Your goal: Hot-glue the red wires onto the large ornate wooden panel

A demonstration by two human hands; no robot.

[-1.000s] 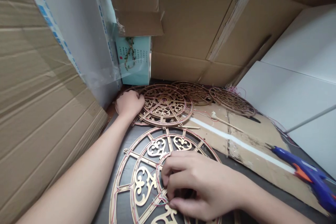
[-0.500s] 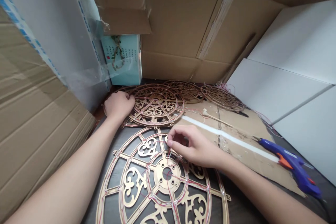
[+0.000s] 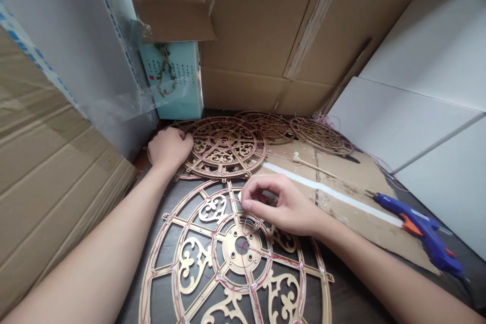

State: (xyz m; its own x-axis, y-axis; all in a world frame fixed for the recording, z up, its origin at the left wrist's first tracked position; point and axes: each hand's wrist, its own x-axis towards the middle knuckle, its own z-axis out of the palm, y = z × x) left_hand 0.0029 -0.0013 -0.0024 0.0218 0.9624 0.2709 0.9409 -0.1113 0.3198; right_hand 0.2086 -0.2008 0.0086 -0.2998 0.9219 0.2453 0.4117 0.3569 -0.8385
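Left hand (image 3: 170, 148), half-curled, rests on the rim of a fretwork wooden wheel (image 3: 228, 146). Right hand (image 3: 280, 203), fingers pinched, sits just above a larger wired wheel (image 3: 192, 263); any grip on thread cannot be told. Far right, a blue glue gun (image 3: 423, 230).

four wooden lattice wheels (image 3: 231, 245), two hands (image 3: 170, 149) (image 3: 284, 205) and one glue gun (image 3: 421, 230).

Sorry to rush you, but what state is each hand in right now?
Left hand: open, resting on a wooden disc.
Right hand: pinched; whether it holds anything cannot be told.
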